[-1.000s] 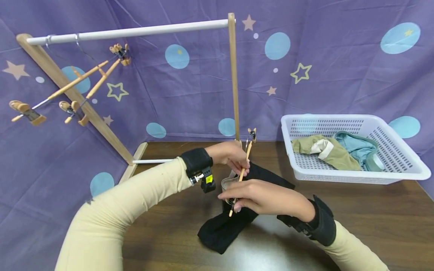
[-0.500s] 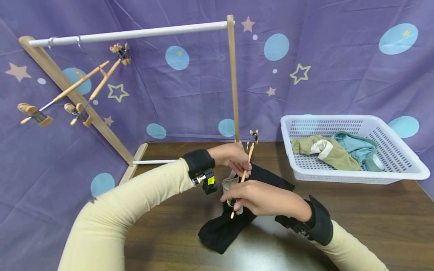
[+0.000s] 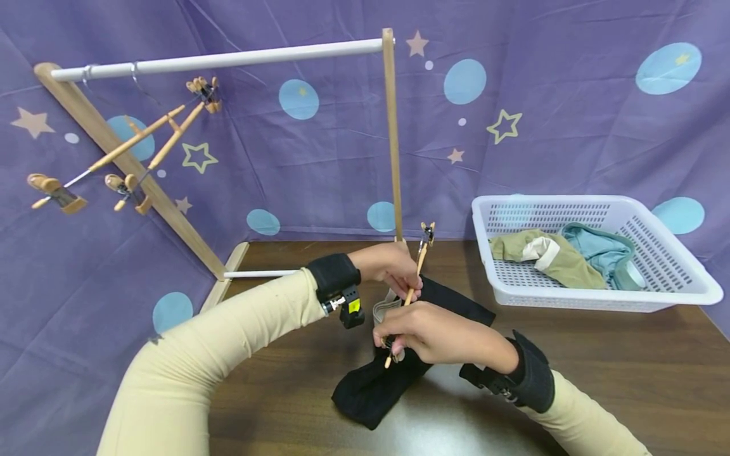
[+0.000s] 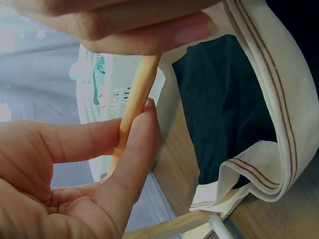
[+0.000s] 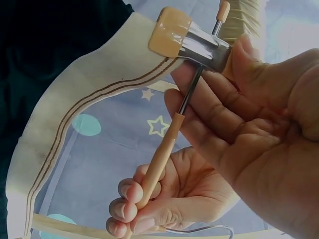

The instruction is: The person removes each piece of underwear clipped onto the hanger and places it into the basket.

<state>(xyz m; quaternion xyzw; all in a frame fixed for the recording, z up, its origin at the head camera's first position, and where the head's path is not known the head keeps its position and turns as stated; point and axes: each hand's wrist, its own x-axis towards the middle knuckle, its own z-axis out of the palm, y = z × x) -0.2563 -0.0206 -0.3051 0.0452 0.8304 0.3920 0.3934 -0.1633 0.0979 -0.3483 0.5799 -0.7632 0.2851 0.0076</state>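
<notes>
My left hand (image 3: pixel 390 261) pinches the wooden bar of a clip hanger (image 3: pixel 421 261) between thumb and fingers. At the bar's near end, my right hand (image 3: pixel 441 332) holds a wood-and-metal hanger clip (image 5: pixel 172 34) by its metal part. In the right wrist view this clip sits over the edge of a white waistband (image 5: pixel 94 74) with brown stripes. The waistband belongs to a black garment (image 3: pixel 373 389), perhaps trousers, spread on the table beneath both hands. Below the left hand, the waistband (image 4: pixel 279 109) hangs in a loose loop. The hanger's other clip (image 3: pixel 428 233) points towards the back.
On the left stands a wooden rack with a white rod (image 3: pixel 228 60); two clip hangers (image 3: pixel 137 136) hang from it. A white basket (image 3: pixel 599 297) at the right holds an olive cloth (image 3: pixel 564 263) and a teal one (image 3: pixel 604 253). A purple curtain (image 3: pixel 342 171) backs the table.
My right fingers have curled in closer around the clip, the forefinger drawing back from its straighter pose. The left hand keeps its grip on the bar almost unmoved.
</notes>
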